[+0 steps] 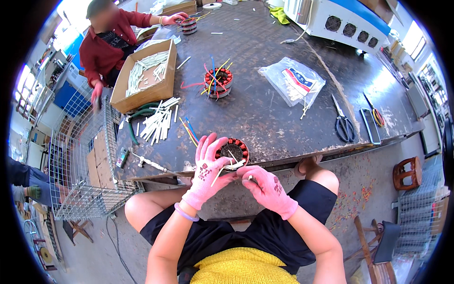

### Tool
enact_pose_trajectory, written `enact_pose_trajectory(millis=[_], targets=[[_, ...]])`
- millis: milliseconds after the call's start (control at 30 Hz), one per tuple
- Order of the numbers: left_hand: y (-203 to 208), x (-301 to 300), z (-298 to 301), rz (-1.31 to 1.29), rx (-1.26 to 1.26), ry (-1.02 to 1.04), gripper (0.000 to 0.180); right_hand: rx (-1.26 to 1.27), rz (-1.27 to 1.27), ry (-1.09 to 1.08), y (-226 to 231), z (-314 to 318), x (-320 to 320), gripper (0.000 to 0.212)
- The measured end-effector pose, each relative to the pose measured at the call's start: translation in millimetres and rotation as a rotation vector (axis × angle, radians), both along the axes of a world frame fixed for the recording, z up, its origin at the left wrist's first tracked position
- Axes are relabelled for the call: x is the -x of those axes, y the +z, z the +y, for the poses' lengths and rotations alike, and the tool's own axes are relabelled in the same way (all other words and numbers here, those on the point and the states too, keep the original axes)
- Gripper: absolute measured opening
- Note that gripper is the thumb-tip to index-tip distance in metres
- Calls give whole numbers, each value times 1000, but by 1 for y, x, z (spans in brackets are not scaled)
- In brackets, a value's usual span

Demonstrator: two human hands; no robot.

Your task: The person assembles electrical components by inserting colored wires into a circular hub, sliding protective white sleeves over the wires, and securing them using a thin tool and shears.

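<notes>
At the table's near edge is a motor stator (pixel 240 146), a ring with red windings and a dark core. My left hand (pixel 206 166), in a pink glove, wraps its left side, with the thumb along the near rim. Thin white strips (pixel 235 165) stick out by that thumb. Blue, yellow and red wires (pixel 190 132) rise behind my left fingers. Just right of the stator, my gloved right hand (pixel 268 189) is closed; a small pale tip shows between its fingers, too little to identify. Farther back stands a second stator (pixel 219 84) with coloured wires spread over its top.
Loose white strips (pixel 158 124) lie left, beside green-handled pliers (pixel 135 124) and a cardboard box (pixel 124 98) of strips. A plastic bag (pixel 279 75) and scissors (pixel 344 124) lie right. Across the table, a person (pixel 111 42) touches another stator (pixel 188 26). A wire cage (pixel 75 175) adjoins the table.
</notes>
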State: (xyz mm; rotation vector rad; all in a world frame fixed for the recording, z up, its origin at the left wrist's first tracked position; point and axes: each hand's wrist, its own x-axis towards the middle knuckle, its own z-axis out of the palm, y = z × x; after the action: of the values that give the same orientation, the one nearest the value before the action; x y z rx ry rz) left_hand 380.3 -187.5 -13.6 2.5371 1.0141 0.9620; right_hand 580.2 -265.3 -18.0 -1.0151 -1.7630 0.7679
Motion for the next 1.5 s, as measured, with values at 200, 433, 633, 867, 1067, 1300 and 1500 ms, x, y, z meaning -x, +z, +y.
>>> enact_pose_trajectory(millis=[200, 433, 633, 867, 1067, 1300, 1500], targets=[[3, -1, -1, -13, 28, 14, 42, 58, -200, -251, 3, 5, 5, 14], [1, -1, -4, -43, -37, 20, 49, 774, 394, -67, 24, 1, 2, 23], [5, -1, 2, -18, -78, -94, 49, 736, 433, 58, 23, -1, 0, 31], [-1, 1, 7, -38, -53, -153, 51, 822, 425, 65, 18, 4, -4, 31], [1, 0, 5, -78, -50, -157, 52, 876, 423, 12, 21, 6, -1, 32], [4, -1, 4, -108, 23, -179, 49, 923, 351, -46, 16, 19, 6, 34], [-1, 1, 5, -127, 71, -167, 48, 884, 19, -189, 43, 24, 10, 28]])
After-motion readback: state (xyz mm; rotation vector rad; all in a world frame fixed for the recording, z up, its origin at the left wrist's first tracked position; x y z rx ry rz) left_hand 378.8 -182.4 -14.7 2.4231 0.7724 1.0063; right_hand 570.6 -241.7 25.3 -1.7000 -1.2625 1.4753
